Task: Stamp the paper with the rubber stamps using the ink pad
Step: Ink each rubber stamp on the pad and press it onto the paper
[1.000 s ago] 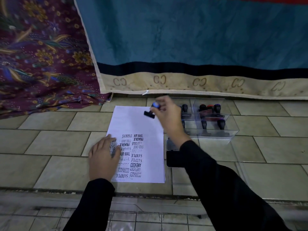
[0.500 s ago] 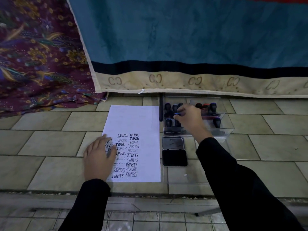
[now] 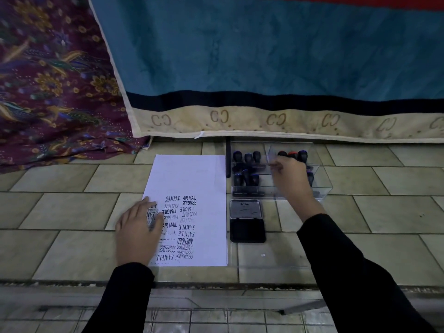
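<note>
Paper (image 3: 192,179) under left hand (image 3: 138,234) — right hand (image 3: 289,176) perhaps touching stamps (image 3: 248,158).

Paper (image 3: 189,179) lies on the tiled floor (image 3: 72,212), with the left hand (image 3: 137,234) flat on its near left part. Just right of the paper's near half sits the ink pad (image 3: 247,230), its lid (image 3: 245,209) laid open on the far side. Behind the lid stands a tray (image 3: 324,188) holding stamps (image 3: 248,158) in its left and right parts. The right hand (image 3: 288,179) is over the tray's middle. A blanket (image 3: 264,56) hangs behind the tray, and a cloth (image 3: 48,92) lies at far left.
</note>
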A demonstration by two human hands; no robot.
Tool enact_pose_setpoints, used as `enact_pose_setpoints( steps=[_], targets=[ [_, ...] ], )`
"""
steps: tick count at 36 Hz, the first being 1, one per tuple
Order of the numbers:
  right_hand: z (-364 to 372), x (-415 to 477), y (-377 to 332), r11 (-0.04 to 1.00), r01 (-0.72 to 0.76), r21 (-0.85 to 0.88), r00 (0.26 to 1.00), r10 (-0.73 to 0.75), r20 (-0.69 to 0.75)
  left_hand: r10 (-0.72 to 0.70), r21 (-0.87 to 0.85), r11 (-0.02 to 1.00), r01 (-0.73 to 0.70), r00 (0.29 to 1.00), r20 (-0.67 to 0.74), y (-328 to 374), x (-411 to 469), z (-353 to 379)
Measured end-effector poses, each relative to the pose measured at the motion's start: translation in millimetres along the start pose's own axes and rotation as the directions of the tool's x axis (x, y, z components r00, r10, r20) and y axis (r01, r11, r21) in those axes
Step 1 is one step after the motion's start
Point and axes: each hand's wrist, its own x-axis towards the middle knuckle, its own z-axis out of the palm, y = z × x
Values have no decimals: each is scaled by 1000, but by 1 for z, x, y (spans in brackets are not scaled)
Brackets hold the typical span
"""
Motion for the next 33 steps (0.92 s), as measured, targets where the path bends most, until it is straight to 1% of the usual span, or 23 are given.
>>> enact_pose_setpoints(
  steps=[2,5,7,10,14,17,19,22,26,28,31,33],
  targets=[
    [-8,0,11,998,-56,-40,998,56,-8,6,3,1000,-6,1000,0,-1,0,0],
    [-13,6,23,974,-130,-184,989,140,44,4,14,1000,-4,1000,1,-1,0,1],
    [-12,11,26,961,-142,-236,982,167,89,0,18,1000,0,1000,2,-1,0,1],
    [-5,18,30,946,-149,-289,966,202,162,3,18,1000,-3,1000,-1,-1,0,1],
    [0,26,33,938,-165,-304,959,224,171,1,16,1000,-1,1000,3,-2,0,1],
    [-1,26,37,952,-162,-261,958,215,191,1,13,1000,-1,1000,8,-1,0,1],
    [-3,24,41,966,-150,-212,967,188,172,3,14,1000,-3,1000,10,-1,0,1],
    [-10,17,39,984,-110,-137,984,127,123,-2,11,1000,1,1000,10,0,0,0],
    [-24,0,30,1000,-29,11,999,29,-14,-5,19,1000,5,1000,9,1,0,-1],
    [-32,-12,25,996,-2,91,997,9,-82,-5,21,1000,4,1000,9,1,0,-1],
    [-41,-35,16,959,66,276,990,-29,-136,-1,22,1000,1,1000,4,1,0,0],
    [-44,-51,10,943,107,315,989,-67,-134,-1,18,1000,1,1000,3,1,0,0]
  ],
)
